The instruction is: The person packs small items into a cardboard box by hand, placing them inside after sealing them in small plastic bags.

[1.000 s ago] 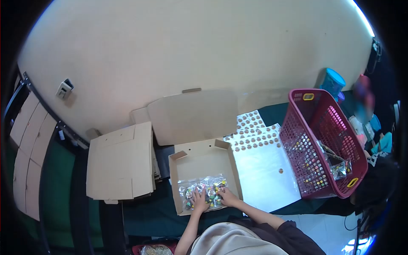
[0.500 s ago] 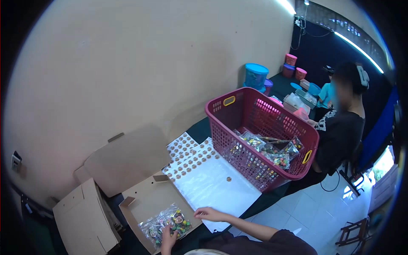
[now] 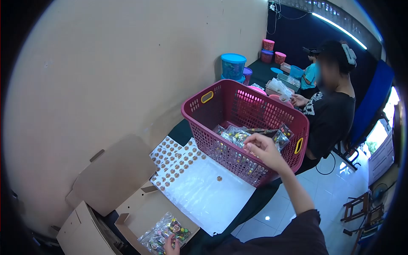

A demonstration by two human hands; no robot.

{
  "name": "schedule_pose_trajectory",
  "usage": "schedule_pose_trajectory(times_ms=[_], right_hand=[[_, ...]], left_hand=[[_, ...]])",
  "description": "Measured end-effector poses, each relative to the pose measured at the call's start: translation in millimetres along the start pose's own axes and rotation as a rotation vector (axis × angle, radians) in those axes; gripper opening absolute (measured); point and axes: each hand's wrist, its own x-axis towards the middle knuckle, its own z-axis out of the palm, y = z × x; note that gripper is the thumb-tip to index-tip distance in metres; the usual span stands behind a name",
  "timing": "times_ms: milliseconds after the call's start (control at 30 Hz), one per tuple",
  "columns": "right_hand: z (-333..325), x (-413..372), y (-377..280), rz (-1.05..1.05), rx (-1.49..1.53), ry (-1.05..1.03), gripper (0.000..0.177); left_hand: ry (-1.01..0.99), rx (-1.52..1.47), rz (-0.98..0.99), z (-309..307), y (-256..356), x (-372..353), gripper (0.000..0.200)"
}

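Note:
My right hand point(image 3: 264, 152) is over the near rim of the maroon plastic basket point(image 3: 204, 125). Its fingers are loosely bent with the thumb apart, and nothing shows in them. Just beyond it, clear packets point(image 3: 236, 135) of small colourful pieces lie inside the basket. Low in the view, my left hand point(image 3: 171, 246) pinches the edge of another clear packet point(image 3: 180, 231), which rests in a shallow open cardboard box point(image 3: 138, 208). Part of this hand is cut off by the frame's bottom.
A white sheet with rows of round brown stickers point(image 3: 204, 193) lies between box and basket. Folded cardboard point(image 3: 80, 229) stands at left. Blue-lidded tubs point(image 3: 233, 66) are behind the basket. A co-worker in a dark shirt point(image 3: 331, 121) sits to the right, with another person beyond.
My right hand has moved from beside the cardboard box up and right to the basket. My left hand stays at the packet. The view has turned to the right.

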Motion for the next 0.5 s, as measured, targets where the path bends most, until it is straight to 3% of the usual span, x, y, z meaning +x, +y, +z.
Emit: schedule_pose_trajectory(times_ms=[133, 200, 233, 300, 367, 433, 500], right_hand=[[-30.1, 48.1, 36.3, 0.078, -0.154, -0.064, 0.018], [-48.3, 75.0, 74.1, 0.14, -0.549, -0.196, 0.023], [-58.5, 83.9, 103.0, 0.141, -0.557, -0.202, 0.023], [-84.2, 96.4, 172.5, 0.549, -0.493, -0.338, 0.03], [-109.3, 90.9, 235.4, 0.723, -0.668, -0.44, 0.038], [-110.2, 73.7, 264.0, 0.963, -1.08, -0.464, 0.045], [-118.5, 48.3, 314.2, 0.866, -1.22, -0.514, 0.069]], left_hand=[[0.031, -0.1, -0.014, 0.4, -20.3, 6.2, 0.037], [0.04, -0.126, -0.07, -0.9, -15.1, 6.3, 0.034], [0.04, -0.134, -0.074, -1.4, -11.1, 9.0, 0.034], [0.013, -0.15, -0.087, -2.4, -6.5, 9.1, 0.032], [-0.036, -0.186, -0.141, -3.4, -2.4, 8.5, 0.03], [0.048, -0.068, -0.041, -7.8, 13.9, 7.9, 0.029], [0.008, -0.089, -0.093, -10.6, 23.7, 11.0, 0.029]])
